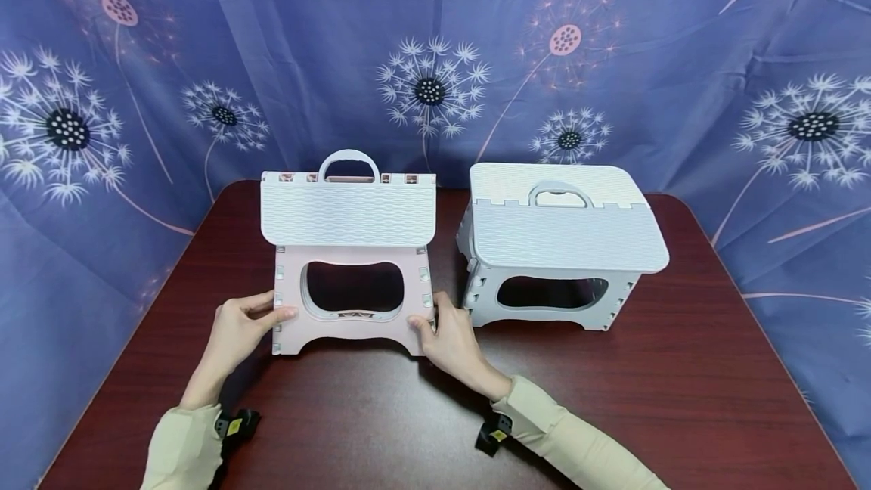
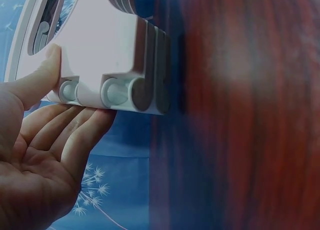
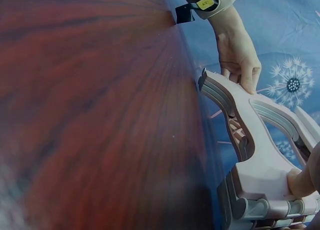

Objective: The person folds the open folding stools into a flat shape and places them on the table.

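A pale pink folding step stool point(image 1: 354, 330) stands upright with its legs folded flat together. Its ridged top panel point(image 1: 348, 210) hangs down in front, with an arched carry handle above. My left hand point(image 1: 238, 331) grips the left edge low down, thumb on the front face and fingers at the side, as the left wrist view shows. On the opposite edge my right hand point(image 1: 449, 335) holds the stool, thumb point(image 3: 300, 183) pressed on the front panel. In the right wrist view, both hands are seen on the stool's two sides.
Close by on the right, a light grey folding step stool point(image 1: 571, 237) stands unfolded, its top flat. Both are on a dark red-brown wooden table point(image 1: 381, 414). A blue dandelion-print cloth point(image 1: 327, 59) hangs behind and at both sides.
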Motion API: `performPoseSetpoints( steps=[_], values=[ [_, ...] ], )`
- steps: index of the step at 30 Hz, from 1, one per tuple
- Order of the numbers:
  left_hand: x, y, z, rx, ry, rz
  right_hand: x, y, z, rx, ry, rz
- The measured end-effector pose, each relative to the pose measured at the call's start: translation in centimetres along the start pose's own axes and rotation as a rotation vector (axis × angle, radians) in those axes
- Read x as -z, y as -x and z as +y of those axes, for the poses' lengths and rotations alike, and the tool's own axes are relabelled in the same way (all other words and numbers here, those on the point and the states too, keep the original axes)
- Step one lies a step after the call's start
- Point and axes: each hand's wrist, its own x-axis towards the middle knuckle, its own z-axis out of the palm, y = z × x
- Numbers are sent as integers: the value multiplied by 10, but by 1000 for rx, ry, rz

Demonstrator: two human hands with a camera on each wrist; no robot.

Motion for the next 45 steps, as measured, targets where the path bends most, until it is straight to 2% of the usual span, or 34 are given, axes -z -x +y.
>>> performPoseSetpoints(
  steps=[8,22,29,45],
  values=[
    [-1,-2,0,1,4,-1,2,-2,0,-29,-2,-26],
    [-2,-3,0,-14,2,2,2,-2,2,-24,-5,-33],
    [-2,-1,0,6,-22,6,1,-1,3,-30,-8,-35],
    [-2,0,2,27,-10,-14,2,0,2,-38,-16,-47]
  ],
)
